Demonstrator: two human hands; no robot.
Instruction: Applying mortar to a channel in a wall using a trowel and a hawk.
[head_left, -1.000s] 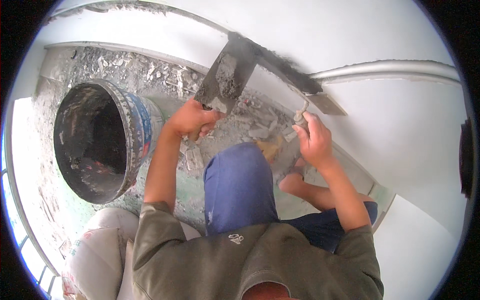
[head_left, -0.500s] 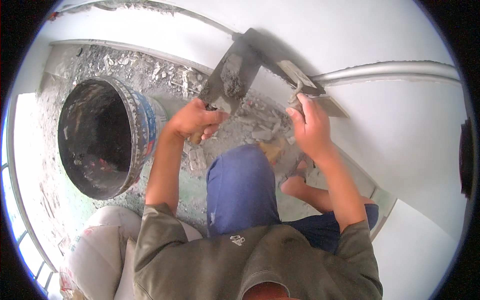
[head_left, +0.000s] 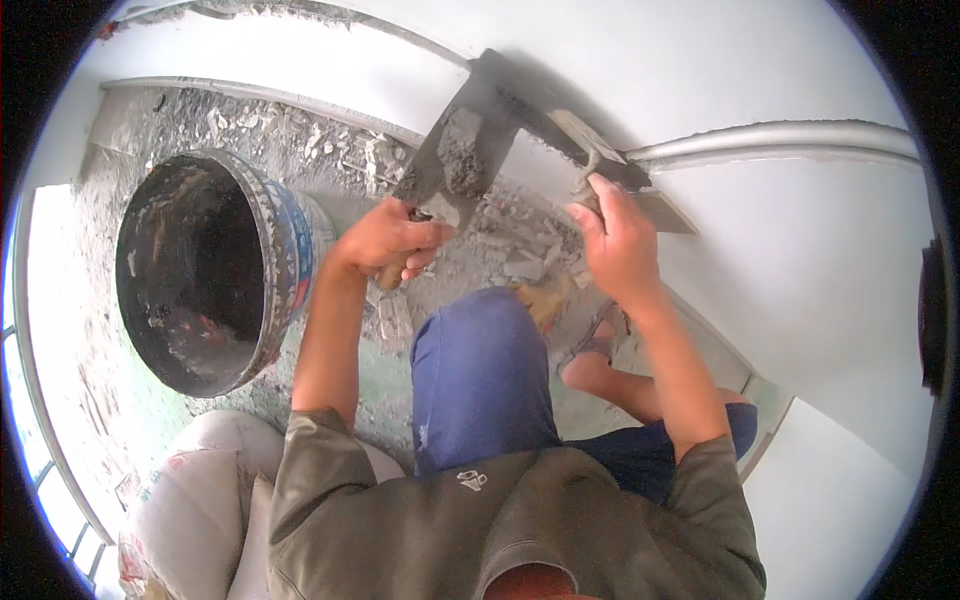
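Fingers of our left hand [head_left: 395,240] clamp a board [head_left: 495,125] bearing mortar [head_left: 462,158]; our right hand [head_left: 622,245] grips a trowel [head_left: 584,137], fingers closed, at the dark wall strip [head_left: 535,118], where flat, even strokes should work best.

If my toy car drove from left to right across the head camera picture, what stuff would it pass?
Big bucket → left hand → lump of grey mortar → right hand → white pipe-like strip along the wall.
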